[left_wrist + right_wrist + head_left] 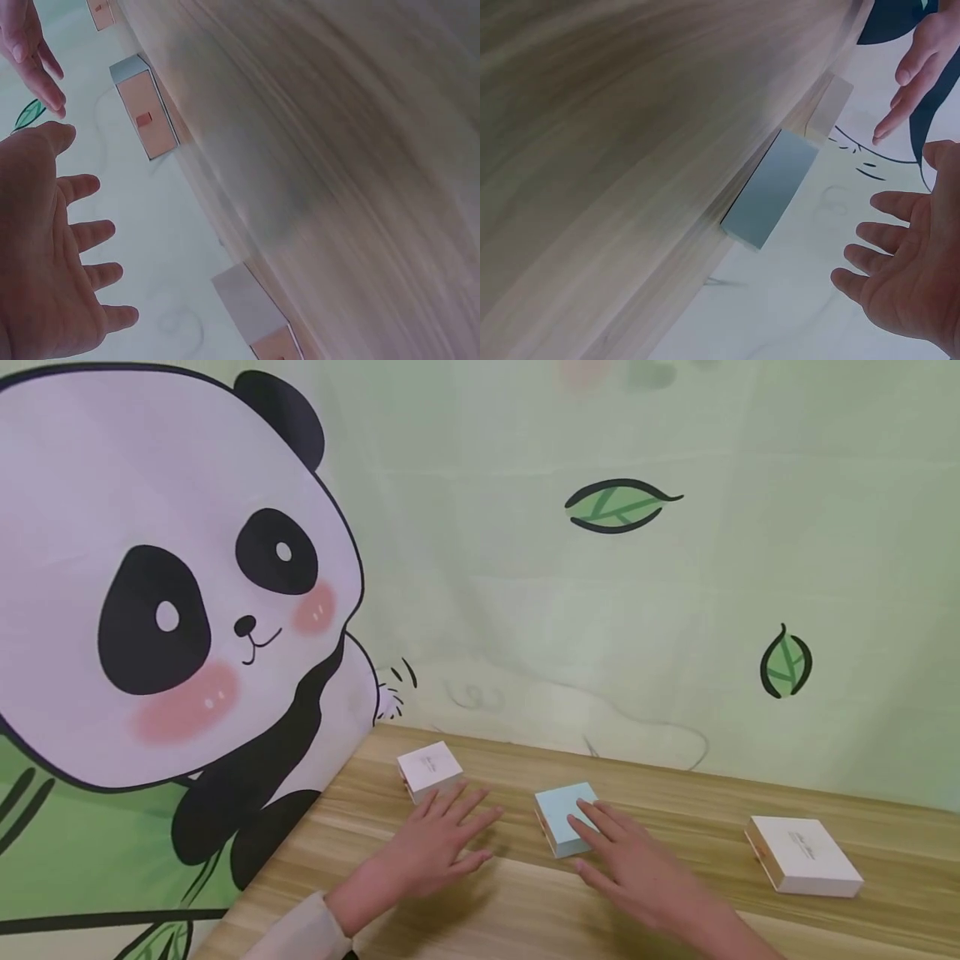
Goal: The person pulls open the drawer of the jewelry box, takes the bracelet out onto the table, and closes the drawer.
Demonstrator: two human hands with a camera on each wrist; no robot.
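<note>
A light blue box [557, 817] lies on the table between two white boxes. My right hand [645, 868] hovers just in front of and above it, its fingers spread; the right wrist view shows a gap between the hand [911, 247] and the blue box [772, 187]. Near the left white box [431, 764] my left hand [420, 852] is held over the table with fingers apart, holding nothing. The left wrist view shows a copper-coloured side with a small tab on the blue box [142, 109]. Off to the right sits the other white box [806, 856], with small print on its lid.
The wood-grain table [525, 910] meets a pale green cloth backdrop [487, 568] along its far edge. A large printed panda [225, 610] fills the cloth at the left, beside the table's left edge. Printed leaves [615, 508] mark the cloth further right.
</note>
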